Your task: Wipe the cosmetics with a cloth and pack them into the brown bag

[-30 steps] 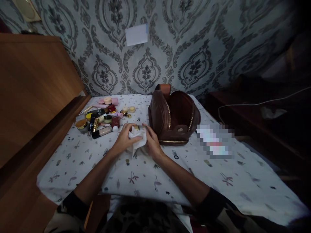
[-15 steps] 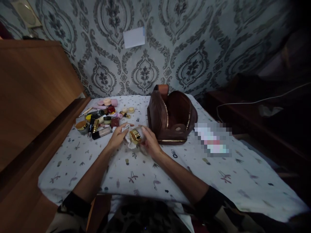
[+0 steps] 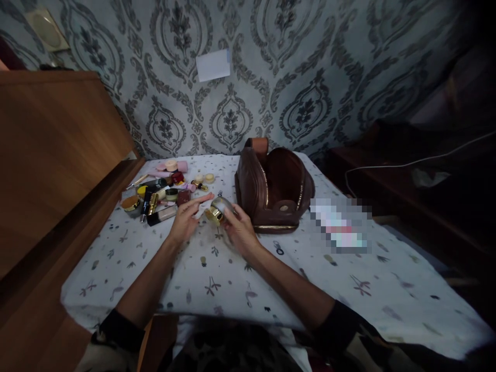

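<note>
My right hand [image 3: 240, 233] grips a small round jar with a gold cap [image 3: 216, 212] and holds it tilted just above the tablecloth. My left hand [image 3: 185, 218] is beside it on the left, fingers stretched out and apart, fingertips close to the jar. No white tissue shows in either hand. An open brown leather bag [image 3: 287, 188] stands right behind my right hand, its zip undone.
A heap of several cosmetics [image 3: 163, 188] lies at the table's far left. The table has a white patterned cloth [image 3: 310, 279]. A wooden cabinet [image 3: 50, 155] flanks the left side. A blurred flat item [image 3: 341, 225] lies right of the bag. Dark furniture with a white cable [image 3: 406, 165] stands at the right.
The white tissue that both hands held around the jar is gone from sight. My left hand has opened and spread its fingers. The jar is now bare in my right hand.
</note>
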`<state>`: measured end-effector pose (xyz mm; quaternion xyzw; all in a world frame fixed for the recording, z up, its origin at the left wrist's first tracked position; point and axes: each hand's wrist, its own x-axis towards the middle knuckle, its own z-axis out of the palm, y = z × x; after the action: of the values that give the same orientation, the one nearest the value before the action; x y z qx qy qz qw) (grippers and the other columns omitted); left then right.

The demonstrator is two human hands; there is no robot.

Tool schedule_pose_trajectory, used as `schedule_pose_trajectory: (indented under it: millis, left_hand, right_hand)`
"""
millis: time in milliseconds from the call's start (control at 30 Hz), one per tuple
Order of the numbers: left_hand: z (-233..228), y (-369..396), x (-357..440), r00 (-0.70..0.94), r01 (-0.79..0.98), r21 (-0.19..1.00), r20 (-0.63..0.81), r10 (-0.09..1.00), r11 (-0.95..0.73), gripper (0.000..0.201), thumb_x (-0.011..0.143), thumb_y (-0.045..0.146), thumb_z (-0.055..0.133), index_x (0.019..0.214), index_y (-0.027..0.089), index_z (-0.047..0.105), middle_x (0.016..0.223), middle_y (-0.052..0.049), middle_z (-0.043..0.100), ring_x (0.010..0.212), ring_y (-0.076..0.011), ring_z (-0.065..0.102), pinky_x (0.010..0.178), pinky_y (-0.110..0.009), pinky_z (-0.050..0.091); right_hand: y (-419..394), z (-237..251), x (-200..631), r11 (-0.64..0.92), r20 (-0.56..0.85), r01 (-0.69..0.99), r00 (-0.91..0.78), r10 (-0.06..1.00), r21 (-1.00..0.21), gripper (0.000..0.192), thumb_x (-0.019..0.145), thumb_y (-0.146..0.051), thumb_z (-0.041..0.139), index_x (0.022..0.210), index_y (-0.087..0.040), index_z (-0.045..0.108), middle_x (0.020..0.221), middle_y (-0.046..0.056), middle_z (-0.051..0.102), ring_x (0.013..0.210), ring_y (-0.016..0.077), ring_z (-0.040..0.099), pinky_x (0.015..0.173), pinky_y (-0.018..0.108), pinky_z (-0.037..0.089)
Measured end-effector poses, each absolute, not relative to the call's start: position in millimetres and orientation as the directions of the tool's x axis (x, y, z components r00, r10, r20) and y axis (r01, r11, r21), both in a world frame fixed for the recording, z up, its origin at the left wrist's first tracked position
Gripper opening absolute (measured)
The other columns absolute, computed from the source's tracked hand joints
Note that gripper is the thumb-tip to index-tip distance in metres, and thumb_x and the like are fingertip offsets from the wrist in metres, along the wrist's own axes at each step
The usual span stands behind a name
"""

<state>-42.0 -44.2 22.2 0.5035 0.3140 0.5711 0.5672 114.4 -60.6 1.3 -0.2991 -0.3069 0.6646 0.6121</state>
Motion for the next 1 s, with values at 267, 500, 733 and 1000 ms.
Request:
schedule_pose_trajectory:
  millis: [267, 500, 733, 1000]
  left_hand:
    - [17, -43, -41, 0.221, -0.194, 0.943, 0.310, 0.925, -0.270, 0.045, 0.078, 0.040, 0.074, 0.120, 0.023, 0.070, 0.133, -0.010, 0.064, 0.132, -0.0285, 0.052, 0.113, -0.042, 0.036]
    - [14, -43, -43, 0.328, -0.108, 0.974, 0.223, 0.918, -0.198, 0.053, 0.085, 0.046, 0.066, 0.133, 0.022, 0.061, 0.145, -0.010, 0.054, 0.135, -0.0306, 0.047, 0.109, -0.039, 0.040]
    - [6, -44, -39, 0.373, -0.182, 0.979, 0.156, 0.915, -0.093, 0.051, 0.080, 0.048, 0.072, 0.119, 0.016, 0.070, 0.114, -0.009, 0.071, 0.103, -0.0259, 0.066, 0.087, -0.031, 0.050]
    - [5, -43, -36, 0.210, -0.155, 0.983, 0.134, 0.968, -0.103, 0.038, 0.080, 0.039, 0.069, 0.109, 0.015, 0.073, 0.104, -0.009, 0.074, 0.091, -0.0215, 0.066, 0.077, -0.029, 0.051]
  right_hand:
    - [-61, 0, 120, -0.238, -0.081, -0.717, -0.247, 0.966, -0.655, 0.042, 0.069, -0.047, 0.080, 0.101, -0.030, 0.058, 0.095, -0.003, 0.069, 0.080, 0.0179, 0.067, 0.067, 0.036, 0.059]
    - [-69, 5, 117, -0.355, -0.095, -0.668, -0.393, 0.915, -0.654, 0.049, 0.077, -0.040, 0.073, 0.121, -0.033, 0.053, 0.106, -0.001, 0.069, 0.078, 0.0184, 0.068, 0.052, 0.028, 0.055]
    - [-63, 2, 112, -0.410, -0.198, -0.691, -0.368, 0.908, -0.595, 0.028, 0.083, -0.042, 0.070, 0.102, -0.024, 0.059, 0.077, -0.003, 0.070, 0.058, 0.0156, 0.064, 0.044, 0.024, 0.049]
    - [-62, 2, 116, -0.424, -0.219, -0.749, -0.363, 0.905, -0.510, 0.017, 0.083, -0.033, 0.070, 0.091, -0.018, 0.066, 0.077, 0.002, 0.072, 0.067, 0.0173, 0.068, 0.057, 0.027, 0.055]
